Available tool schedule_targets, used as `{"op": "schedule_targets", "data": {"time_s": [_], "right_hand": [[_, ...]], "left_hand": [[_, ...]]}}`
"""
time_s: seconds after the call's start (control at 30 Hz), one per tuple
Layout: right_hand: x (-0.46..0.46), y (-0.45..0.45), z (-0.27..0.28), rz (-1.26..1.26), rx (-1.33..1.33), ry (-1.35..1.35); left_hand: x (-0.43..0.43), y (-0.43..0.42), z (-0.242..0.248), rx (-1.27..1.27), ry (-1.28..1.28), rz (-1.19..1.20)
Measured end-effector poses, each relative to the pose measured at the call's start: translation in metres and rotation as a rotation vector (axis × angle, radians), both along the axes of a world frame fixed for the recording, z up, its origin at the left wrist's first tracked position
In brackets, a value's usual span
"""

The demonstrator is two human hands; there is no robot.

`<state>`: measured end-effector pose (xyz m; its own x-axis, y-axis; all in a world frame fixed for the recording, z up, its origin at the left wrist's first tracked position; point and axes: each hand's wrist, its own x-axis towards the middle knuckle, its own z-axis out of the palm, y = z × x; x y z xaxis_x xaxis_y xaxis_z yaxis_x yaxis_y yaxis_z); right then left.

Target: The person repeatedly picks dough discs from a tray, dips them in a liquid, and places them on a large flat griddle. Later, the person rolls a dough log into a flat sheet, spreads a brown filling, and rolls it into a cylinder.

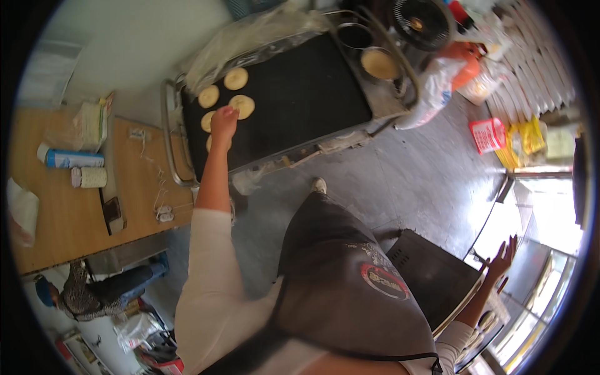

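Note:
A large black flat griddle (300, 93) lies before me, with several round pale flatbreads (236, 78) at its left end. My left hand (225, 123) reaches over the griddle, its fingers at the near edge of one flatbread (243, 107); whether they grip it is hard to tell. Two more flatbreads are partly hidden behind this hand and wrist. Far off to the right, my right hand (503, 259) is raised with fingers spread and nothing in it, near a dark flat-topped unit (431, 276).
Left of the griddle stands a wooden table (61, 225) with a blue packet (75, 158), a phone and a white cable. A metal rail (169, 136) edges the griddle. Plastic bags (429, 93) hang at its right, near a bowl (380, 63). Another person (89, 295) is at lower left.

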<state>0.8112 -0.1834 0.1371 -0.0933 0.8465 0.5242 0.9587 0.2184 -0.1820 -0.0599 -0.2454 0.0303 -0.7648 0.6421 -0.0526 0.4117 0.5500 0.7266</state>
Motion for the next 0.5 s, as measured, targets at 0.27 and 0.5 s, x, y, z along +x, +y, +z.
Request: {"op": "schedule_targets", "data": {"time_s": [0.27,0.5], "right_hand": [[-0.192,0.056,0.011,0.233,-0.431,-0.02],[-0.284,0.116,-0.059,0.375,-0.621,0.096]], "left_hand": [[-0.111,0.055,-0.019,-0.385,-0.392,-0.192],[-0.081,0.045,-0.036,-0.337,-0.58,-0.281]]}}
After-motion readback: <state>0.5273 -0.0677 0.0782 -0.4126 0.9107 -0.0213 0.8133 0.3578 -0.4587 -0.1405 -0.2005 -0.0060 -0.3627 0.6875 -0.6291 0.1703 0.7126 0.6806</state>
